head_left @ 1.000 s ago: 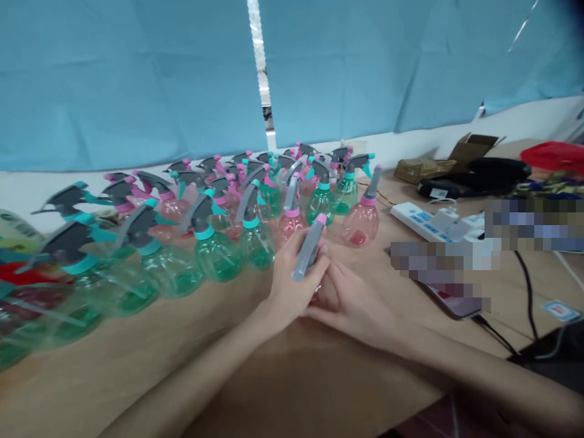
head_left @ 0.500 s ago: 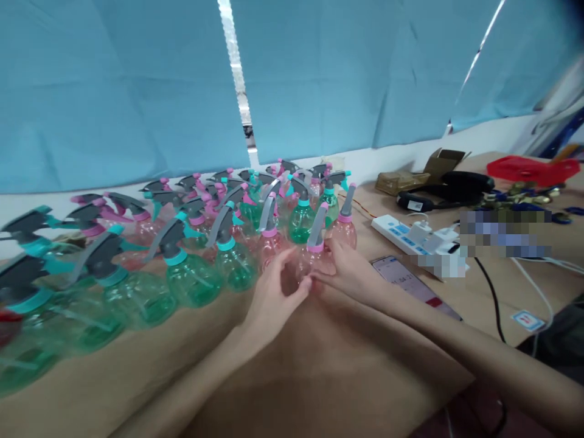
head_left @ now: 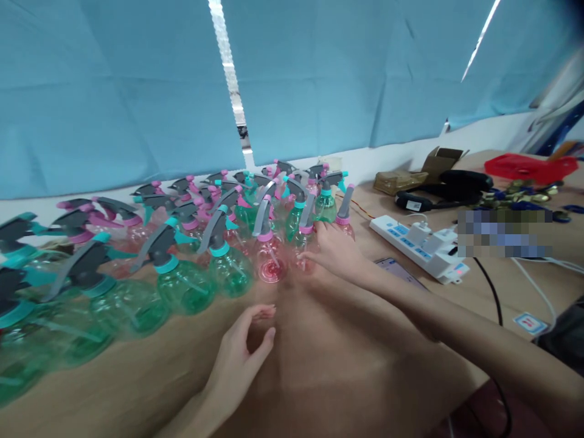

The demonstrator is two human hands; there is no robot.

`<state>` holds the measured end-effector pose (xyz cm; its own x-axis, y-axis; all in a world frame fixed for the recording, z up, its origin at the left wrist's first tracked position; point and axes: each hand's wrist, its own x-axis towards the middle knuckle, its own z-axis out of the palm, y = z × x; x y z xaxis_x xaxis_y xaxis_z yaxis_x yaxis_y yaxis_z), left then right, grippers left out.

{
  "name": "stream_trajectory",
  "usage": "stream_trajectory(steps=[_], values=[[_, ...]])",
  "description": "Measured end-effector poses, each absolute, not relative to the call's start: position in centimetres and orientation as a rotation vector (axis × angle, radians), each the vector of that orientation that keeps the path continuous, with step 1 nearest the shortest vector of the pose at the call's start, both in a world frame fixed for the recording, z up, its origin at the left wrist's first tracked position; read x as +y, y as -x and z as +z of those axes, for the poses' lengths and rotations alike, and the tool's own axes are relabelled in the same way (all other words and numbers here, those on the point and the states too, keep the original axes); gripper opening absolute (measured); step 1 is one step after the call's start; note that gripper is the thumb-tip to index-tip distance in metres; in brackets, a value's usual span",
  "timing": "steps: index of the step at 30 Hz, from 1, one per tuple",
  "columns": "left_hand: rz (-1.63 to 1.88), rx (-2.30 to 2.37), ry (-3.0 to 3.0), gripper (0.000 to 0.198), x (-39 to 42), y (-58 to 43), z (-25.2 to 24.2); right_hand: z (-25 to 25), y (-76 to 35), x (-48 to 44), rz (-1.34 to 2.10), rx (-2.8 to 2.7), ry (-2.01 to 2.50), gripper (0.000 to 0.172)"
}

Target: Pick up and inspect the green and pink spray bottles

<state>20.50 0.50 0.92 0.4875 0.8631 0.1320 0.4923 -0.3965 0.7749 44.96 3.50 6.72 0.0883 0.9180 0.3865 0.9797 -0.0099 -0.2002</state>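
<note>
Spray bottles (head_left: 302, 245) pink, green; levers (head_left: 308, 212) grey; cloth (head_left: 310, 73) blue.

Cannot make out any wording with certainty. On the blue-bordered card (head_left: 530, 322), marked in red, but too small to read. On the white label (head_left: 414, 205) of the black object (head_left: 438, 202), blurred past reading. On the partly hidden smartphone (head_left: 399, 271), lit with faint characters, likewise too unclear to decipher.

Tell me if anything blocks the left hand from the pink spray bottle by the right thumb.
Nothing visible does: tabletop lies between the left hand and the pink spray bottle. Another pink bottle stands left of that path.
</note>
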Motion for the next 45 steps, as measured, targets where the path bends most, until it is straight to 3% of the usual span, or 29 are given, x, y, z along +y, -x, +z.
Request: stream_trajectory(steps=[13,17,19,21,23,25,27,33,40,45], values=[[0.663,1.062,-2.055,0.019,0.7,-22.2,1.1,5.4,-45.8,2.1,-0.196,-1.735,1.716,0.052],[0.671,1.033,-2.057,0.018,0.9,-22.8,1.1,5.7,-48.0,-0.8,-0.057,-1.634,1.722,0.029],[0.666,1.018,-2.054,0.018,0.9,-23.4,1.2,5.6,-49.5,-1.2,-0.091,-1.539,1.773,0.027],[0.659,1.003,-2.053,0.017,0.8,-24.0,1.3,5.0,-51.1,-0.5,-0.146,-1.469,1.806,0.036],[0.651,0.991,-2.053,0.017,0.6,-24.7,1.3,4.1,-52.5,0.8,-0.195,-1.411,1.780,0.059],[0.640,0.976,-2.053,0.017,0.4,-25.2,1.4,3.2,-53.4,2.3,-0.090,-1.421,1.736,0.078],[0.638,0.955,-2.053,0.017,0.3,-25.7,1.4,2.5,-53.7,3.4,0.093,-1.424,1.680,0.083],[0.708,0.889,-1.966,0.014,0.8,-27.0,1.2,2.3,-52.9,3.7,0.243,-1.435,1.630,0.060],[0.878,0.770,-1.846,0.013,1.9,-30.6,2.3,2.9,-51.6,0.3,0.243,-1.455,1.652,0.059],[0.985,0.765,-1.820,0.030,1.7,-31.1,4.6,3.4,-49.0,-3.6,0.274,-1.536,1.713,0.055]])
